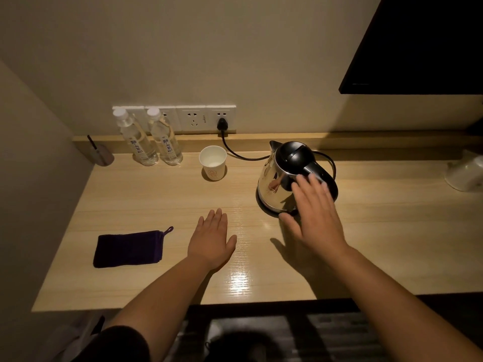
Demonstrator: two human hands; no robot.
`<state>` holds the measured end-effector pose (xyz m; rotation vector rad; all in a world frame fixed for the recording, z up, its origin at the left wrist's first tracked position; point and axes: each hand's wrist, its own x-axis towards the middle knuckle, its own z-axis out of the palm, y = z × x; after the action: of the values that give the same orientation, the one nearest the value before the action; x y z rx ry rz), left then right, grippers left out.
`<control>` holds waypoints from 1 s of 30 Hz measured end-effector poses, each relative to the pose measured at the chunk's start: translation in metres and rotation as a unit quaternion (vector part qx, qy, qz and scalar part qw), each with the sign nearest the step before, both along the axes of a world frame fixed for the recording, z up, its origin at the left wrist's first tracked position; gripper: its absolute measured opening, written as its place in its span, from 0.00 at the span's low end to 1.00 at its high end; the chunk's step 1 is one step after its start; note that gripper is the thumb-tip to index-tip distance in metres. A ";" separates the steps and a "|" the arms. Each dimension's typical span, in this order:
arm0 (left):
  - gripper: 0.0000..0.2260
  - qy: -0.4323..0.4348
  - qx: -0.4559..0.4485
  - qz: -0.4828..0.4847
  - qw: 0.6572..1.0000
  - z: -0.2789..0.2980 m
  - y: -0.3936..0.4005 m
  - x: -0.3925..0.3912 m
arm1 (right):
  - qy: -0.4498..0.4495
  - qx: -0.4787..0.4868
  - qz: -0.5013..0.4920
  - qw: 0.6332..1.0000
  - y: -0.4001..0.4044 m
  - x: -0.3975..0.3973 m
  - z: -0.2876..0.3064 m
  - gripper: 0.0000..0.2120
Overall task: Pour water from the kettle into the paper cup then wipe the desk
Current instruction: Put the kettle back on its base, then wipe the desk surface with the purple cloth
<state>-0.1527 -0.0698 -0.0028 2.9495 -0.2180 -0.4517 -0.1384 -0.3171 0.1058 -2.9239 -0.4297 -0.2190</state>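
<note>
A steel kettle (274, 176) with a black lid and handle stands on its base at the right of the wooden desk (156, 199). My right hand (316, 215) hovers open just in front of the kettle's handle, fingers spread, holding nothing. A white paper cup (213, 163) stands upright to the left of the kettle, near the wall. My left hand (211, 239) lies flat and open on the desk, midway along the front. A folded dark purple cloth (128, 248) lies on the desk to the left of my left hand.
Two water bottles (151, 141) stand at the back left under the wall sockets (193, 118). The kettle's black cord (235, 152) runs behind the cup to a socket. A small grey holder (103, 154) sits in the left corner, a white object (465, 171) at the far right, a dark screen (423, 45) above.
</note>
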 end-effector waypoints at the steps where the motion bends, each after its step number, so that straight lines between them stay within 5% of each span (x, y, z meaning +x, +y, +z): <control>1: 0.32 -0.006 0.001 0.004 1.000 0.003 0.001 -0.002 | 0.006 -0.004 0.018 1.000 0.007 -0.002 -0.002 0.33; 14: 0.33 -0.060 0.034 0.173 0.982 0.038 0.066 -0.059 | 0.143 -0.056 0.113 0.982 0.098 -0.010 -0.060 0.36; 30: 0.31 -0.081 0.015 0.325 0.942 0.043 0.228 -0.157 | 0.144 -0.083 0.248 0.954 0.281 -0.045 -0.059 0.35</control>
<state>-0.3101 0.1582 0.0402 2.8480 0.7317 -0.1146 -0.1829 -0.0363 0.0471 -2.8154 -1.1472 0.3210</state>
